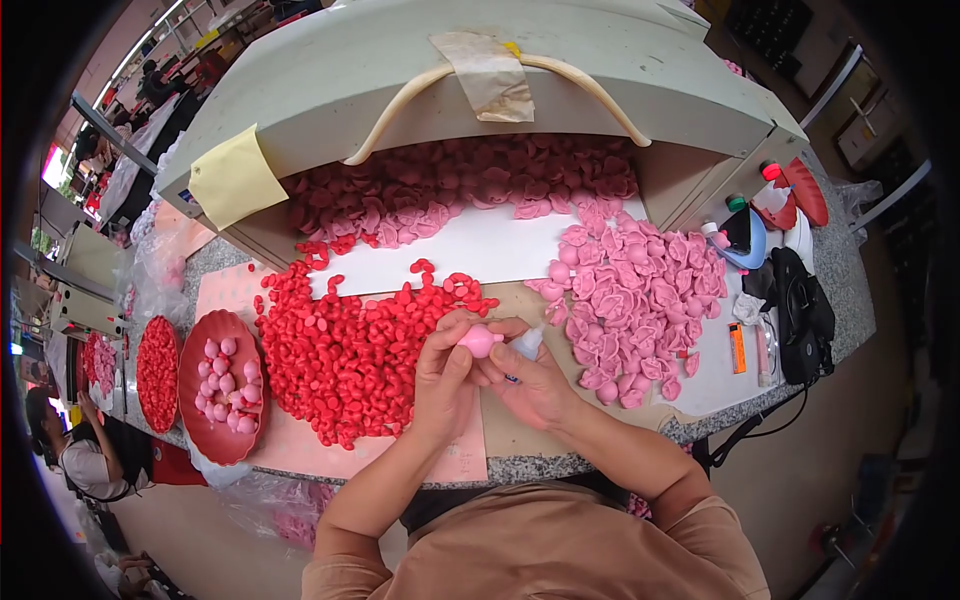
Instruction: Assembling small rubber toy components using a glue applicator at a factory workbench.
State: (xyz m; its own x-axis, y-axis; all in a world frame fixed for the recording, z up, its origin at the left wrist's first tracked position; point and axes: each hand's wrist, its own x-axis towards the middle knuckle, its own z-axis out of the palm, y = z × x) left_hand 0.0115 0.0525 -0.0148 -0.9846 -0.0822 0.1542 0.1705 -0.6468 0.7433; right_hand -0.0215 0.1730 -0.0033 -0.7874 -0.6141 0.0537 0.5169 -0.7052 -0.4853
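A glossy pink rounded piece (480,341) sits at the centre of the clock, in front of the person's chest, above the near part of the table. The left hand (445,370) is nearly closed on it from eight o'clock, the thumb below and the curled fingers behind. The right hand (535,385), at about four o'clock, is half curled around a small pale bottle (526,346), its fingertips close to the pink piece; whether they touch it I cannot tell.

The piece looks light and perhaps hollow, with a smooth skin that could slip or roll under loose fingers. Whether its wall is stiff or gives when squeezed is not clear, so a gentle pinch seems wise. The best hold is likely across its widest part, thumb against fingers, leaving the small nub at three o'clock free. The bottle is probably soft-sided and better held by its body, with light pressure.

Small red curved pieces (350,370) heap up from eight to ten o'clock, with a red dish (215,448) of pink balls (227,384) beyond; pink petal-like pieces (640,290) spread at two o'clock, and a grey-green cabinet (330,80) stands at twelve
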